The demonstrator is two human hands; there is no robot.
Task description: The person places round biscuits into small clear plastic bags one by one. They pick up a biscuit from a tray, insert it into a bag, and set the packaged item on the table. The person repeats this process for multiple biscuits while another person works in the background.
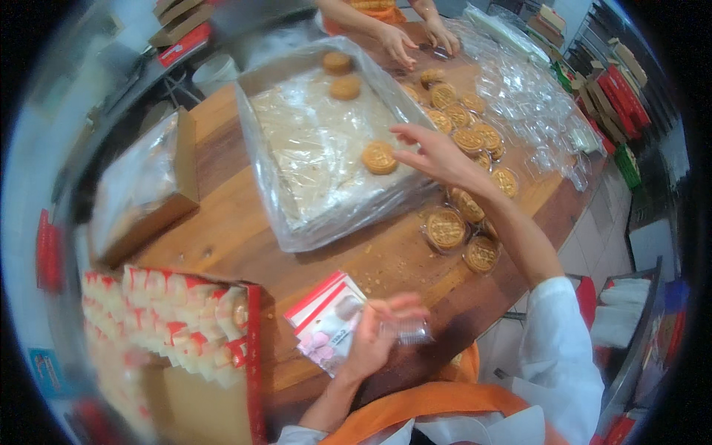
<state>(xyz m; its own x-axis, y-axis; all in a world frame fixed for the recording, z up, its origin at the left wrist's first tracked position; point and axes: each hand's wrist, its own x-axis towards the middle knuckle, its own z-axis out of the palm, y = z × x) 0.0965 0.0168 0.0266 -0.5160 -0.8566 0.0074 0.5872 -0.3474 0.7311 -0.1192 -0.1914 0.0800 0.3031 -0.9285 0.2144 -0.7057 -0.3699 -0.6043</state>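
My right hand (425,150) reaches over the near right corner of a plastic-lined cardboard box (261,167). Its fingertips are beside a round golden pastry (380,157), apart or just touching, I cannot tell. Two more pastries (345,87) lie at the box's far end. My left hand (378,328) is shut on a small clear plastic tray (413,331), blurred, above printed packaging bags (334,322) on the wooden table. Stamped pastries (446,228) in clear trays lie right of the box, partly hidden by my right forearm.
A co-worker's hands (420,44) are at the table's far side. Many empty clear trays (517,94) are heaped at the right. A red-edged box (253,345) of wrapped items stands at the lower left, with a plastic-covered carton (186,161) behind it.
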